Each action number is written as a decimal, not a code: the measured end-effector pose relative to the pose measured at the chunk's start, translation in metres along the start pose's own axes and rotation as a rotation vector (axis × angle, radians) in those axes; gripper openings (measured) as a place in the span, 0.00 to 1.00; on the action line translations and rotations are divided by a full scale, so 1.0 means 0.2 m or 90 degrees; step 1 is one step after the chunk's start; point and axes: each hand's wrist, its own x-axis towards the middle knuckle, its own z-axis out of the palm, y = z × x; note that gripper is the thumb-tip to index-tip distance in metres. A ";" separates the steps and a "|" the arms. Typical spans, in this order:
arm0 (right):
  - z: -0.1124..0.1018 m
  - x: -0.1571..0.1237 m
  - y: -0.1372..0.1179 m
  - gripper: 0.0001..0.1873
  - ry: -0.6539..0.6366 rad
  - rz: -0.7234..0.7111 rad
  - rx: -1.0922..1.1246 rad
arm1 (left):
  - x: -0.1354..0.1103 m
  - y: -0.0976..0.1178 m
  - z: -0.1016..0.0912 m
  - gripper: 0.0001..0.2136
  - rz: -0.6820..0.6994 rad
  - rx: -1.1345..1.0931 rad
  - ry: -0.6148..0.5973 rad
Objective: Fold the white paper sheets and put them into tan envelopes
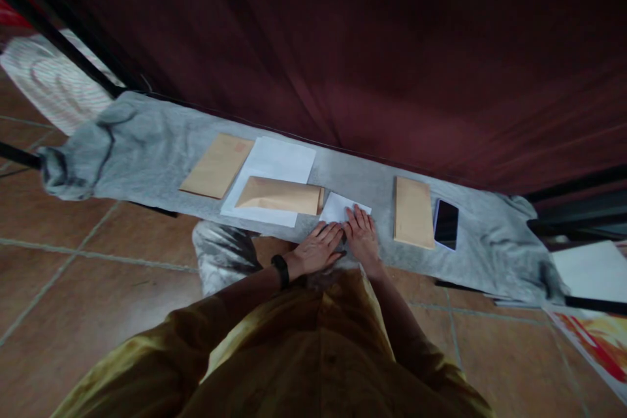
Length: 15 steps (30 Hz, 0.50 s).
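A small folded sheet of white paper (337, 206) lies near the front edge of the cloth-covered board. My left hand (319, 249), with a dark band on its wrist, rests flat at the paper's near edge, fingers stretched out. My right hand (361, 235) lies on the paper's right side with its fingers extended, pressing down. Just left of the paper is a brown envelope (279, 196), lying partly over larger white sheets (281, 160).
Another brown envelope (218, 165) lies farther left. To the right are a stack of brown envelopes (413, 212) and a phone (446, 225). Grey cloth (161, 137) covers the narrow surface. A dark red curtain (343, 46) hangs behind it, and black metal bars (59, 42) stand at the sides.
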 end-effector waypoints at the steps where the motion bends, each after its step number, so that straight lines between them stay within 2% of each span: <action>1: 0.00 -0.01 0.01 0.27 0.006 0.006 -0.008 | 0.00 0.00 -0.01 0.31 -0.017 0.002 0.000; 7: 0.00 -0.01 0.12 0.26 0.047 0.028 -0.013 | -0.03 0.00 0.01 0.35 -0.031 0.022 -0.008; 11: -0.03 0.07 0.20 0.24 0.058 0.074 0.049 | -0.04 0.00 0.02 0.36 -0.026 0.029 -0.006; 15: -0.06 0.19 0.23 0.18 0.063 0.162 0.091 | -0.03 0.01 0.03 0.38 -0.030 0.025 -0.011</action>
